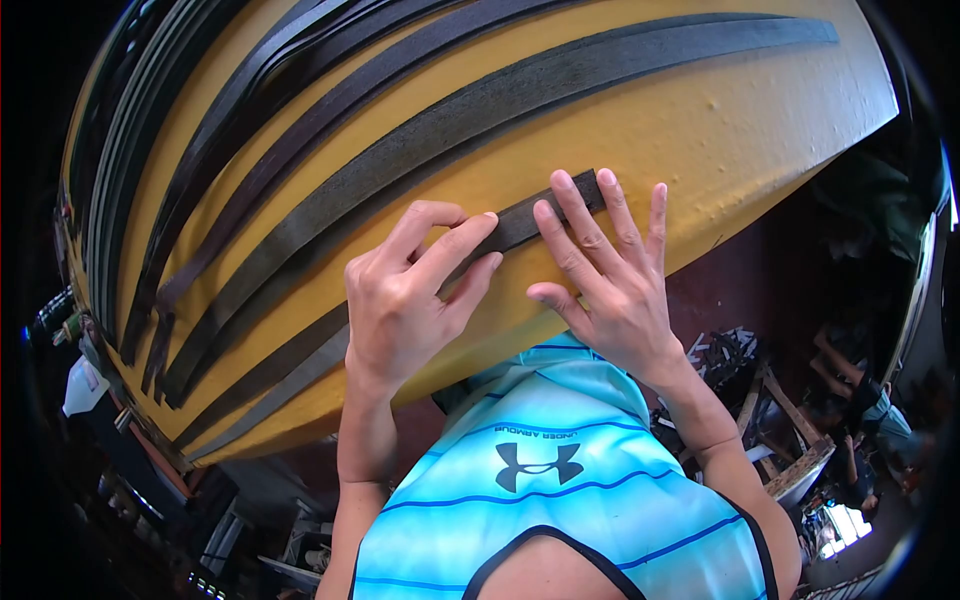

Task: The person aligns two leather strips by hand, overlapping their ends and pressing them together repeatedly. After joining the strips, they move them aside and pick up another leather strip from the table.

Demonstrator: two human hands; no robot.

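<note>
Your left hand point(405, 300) pinches the dark strip point(515, 228) against the yellow surface point(740, 130); your right hand point(600, 270) presses it flat, fingers spread. If either grip slides, the strip's free end may skew or lift.

Middle of dark flat rubber strip point(520, 222) hidden under both hands' fingers. Long black strips point(200, 140) cut off at top edge. Cluttered floor items point(790, 440) too blurred to identify.
</note>
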